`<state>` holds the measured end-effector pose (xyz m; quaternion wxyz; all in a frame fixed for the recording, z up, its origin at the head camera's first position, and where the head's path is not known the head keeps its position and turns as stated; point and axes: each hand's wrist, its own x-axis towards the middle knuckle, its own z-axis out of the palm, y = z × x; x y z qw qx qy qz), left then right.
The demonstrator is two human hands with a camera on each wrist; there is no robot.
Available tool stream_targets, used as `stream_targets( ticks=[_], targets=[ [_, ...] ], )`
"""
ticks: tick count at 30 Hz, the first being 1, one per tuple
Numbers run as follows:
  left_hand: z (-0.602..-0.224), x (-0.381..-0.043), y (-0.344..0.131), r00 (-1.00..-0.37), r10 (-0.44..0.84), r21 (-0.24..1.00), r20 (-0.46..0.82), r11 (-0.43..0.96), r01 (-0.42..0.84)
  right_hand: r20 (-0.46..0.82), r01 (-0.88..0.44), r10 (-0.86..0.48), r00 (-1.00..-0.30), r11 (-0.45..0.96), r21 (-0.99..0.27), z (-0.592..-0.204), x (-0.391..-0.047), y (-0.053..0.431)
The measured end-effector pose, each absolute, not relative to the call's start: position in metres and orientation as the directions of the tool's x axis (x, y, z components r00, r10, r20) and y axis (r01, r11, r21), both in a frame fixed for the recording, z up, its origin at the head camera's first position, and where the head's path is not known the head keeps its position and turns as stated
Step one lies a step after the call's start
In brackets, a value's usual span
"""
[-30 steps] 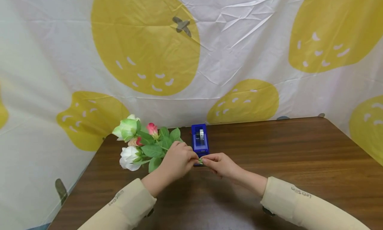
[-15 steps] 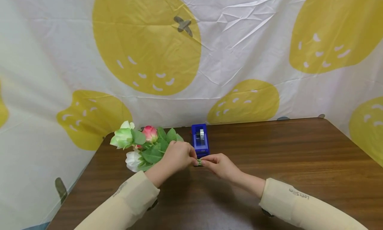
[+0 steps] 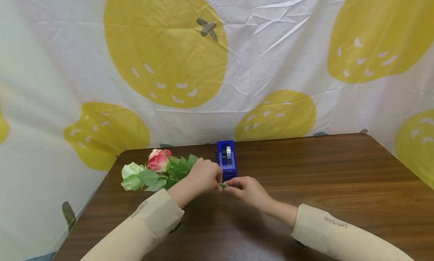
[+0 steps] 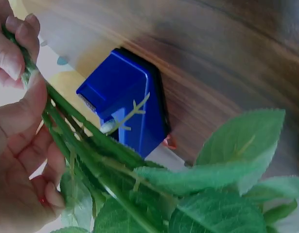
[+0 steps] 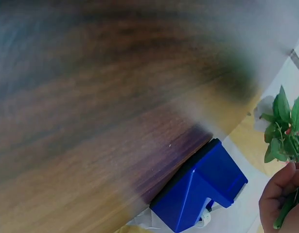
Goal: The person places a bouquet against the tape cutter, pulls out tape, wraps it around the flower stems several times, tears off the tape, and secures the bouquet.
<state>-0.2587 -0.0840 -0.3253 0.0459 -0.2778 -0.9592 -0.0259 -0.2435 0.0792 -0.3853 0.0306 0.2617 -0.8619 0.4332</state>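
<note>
My left hand (image 3: 204, 175) grips a bundle of leafy stems (image 4: 103, 143) in front of the tape dispenser. At the bundle's left end are a pink rose (image 3: 158, 161) and a pale green-white rose (image 3: 131, 174); green leaves (image 4: 222, 208) spread below the left hand in the left wrist view. My right hand (image 3: 250, 192) pinches the stem ends between thumb and fingers, close to the left fingertips. Just beyond both hands stands a blue tape dispenser (image 3: 226, 169) with a tape roll. Part of the stems is hidden by the left hand.
The dark wooden table (image 3: 322, 178) extends to both sides of the hands. Behind it hangs a white cloth (image 3: 264, 65) with large yellow fruit prints, close to the table's back edge.
The bundle has turned in the hands: the pink rose has come lower and to the left, and the white rose has gone out of sight. The dispenser stays put.
</note>
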Motion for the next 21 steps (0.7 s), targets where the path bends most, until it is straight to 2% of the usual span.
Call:
stream_targets(
  ticks=[4,8,13,17,21],
  targets=[
    [-0.323,-0.261,-0.083,-0.835,0.548,-0.001,0.05,0.836,0.549,0.29,-0.478,-0.408,-0.865,0.498,-0.723,-0.385,-0.242,0.078],
    [-0.323,-0.263,-0.084,-0.833,0.553,0.034,-0.015,0.833,0.552,0.262,-0.445,-0.403,-0.877,0.474,-0.76,-0.384,-0.241,0.078],
    [-0.325,-0.261,-0.089,-0.789,0.614,0.065,-0.016,0.789,0.612,0.165,-0.331,-0.4,-0.902,0.392,-0.859,-0.383,-0.241,0.077],
    [-0.328,-0.258,-0.092,-0.72,0.691,-0.073,0.065,0.723,0.687,0.098,-0.231,-0.404,-0.909,0.296,-0.927,-0.384,-0.242,0.077],
    [-0.335,-0.256,-0.095,-0.618,0.764,-0.269,0.185,0.644,0.716,0.055,-0.156,-0.421,-0.906,0.209,-0.965,-0.384,-0.243,0.078]
  ],
)
